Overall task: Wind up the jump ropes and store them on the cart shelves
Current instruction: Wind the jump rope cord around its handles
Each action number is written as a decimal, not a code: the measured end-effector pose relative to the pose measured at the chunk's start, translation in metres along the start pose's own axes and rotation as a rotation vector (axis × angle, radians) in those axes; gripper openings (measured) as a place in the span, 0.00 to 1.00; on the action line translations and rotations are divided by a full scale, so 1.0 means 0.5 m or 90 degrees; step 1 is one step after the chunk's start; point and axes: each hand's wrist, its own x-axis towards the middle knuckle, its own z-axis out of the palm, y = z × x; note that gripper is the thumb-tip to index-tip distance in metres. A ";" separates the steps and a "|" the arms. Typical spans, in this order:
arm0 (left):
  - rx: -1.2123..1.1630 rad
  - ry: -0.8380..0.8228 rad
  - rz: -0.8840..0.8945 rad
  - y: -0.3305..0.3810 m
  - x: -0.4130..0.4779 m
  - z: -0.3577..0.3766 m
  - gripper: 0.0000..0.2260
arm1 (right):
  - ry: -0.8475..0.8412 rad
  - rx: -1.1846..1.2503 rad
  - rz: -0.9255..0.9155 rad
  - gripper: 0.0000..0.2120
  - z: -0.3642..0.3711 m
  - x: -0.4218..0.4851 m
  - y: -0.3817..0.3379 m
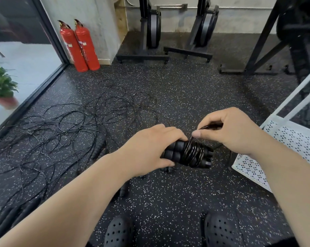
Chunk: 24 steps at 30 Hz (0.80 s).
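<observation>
My left hand [150,148] grips the two black ribbed handles of a jump rope [188,154], held side by side above the floor. Several turns of thin black cord are wound round the handles' middle. My right hand [229,129] pinches the loose end of that cord just above the coil, thumb and fingers curled on it. A tangle of other black jump ropes [76,122] sprawls over the speckled floor to the left, with a few handles [100,150] lying near my left wrist. The white perforated cart shelf [284,139] stands at the right.
Two red fire extinguishers [79,45] lean against the wall at the back left. Black exercise machines [165,29] and a rack frame [268,41] line the back. A potted plant [1,86] sits beyond the glass door at left. My black shoes [168,232] are at the bottom.
</observation>
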 end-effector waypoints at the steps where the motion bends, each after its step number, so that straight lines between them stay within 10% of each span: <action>1: -0.015 -0.002 0.002 0.003 -0.001 -0.001 0.30 | -0.009 0.035 0.005 0.10 -0.003 0.001 0.004; 13: -0.350 0.090 -0.089 0.024 -0.019 -0.009 0.31 | -0.101 0.374 0.140 0.12 0.021 0.008 0.019; 18: -0.420 0.194 -0.175 0.010 -0.011 -0.007 0.28 | 0.040 0.272 0.215 0.17 0.113 0.012 0.007; 24: -0.315 0.292 -0.352 -0.045 0.001 0.012 0.26 | -0.115 0.055 0.115 0.17 0.158 -0.012 -0.031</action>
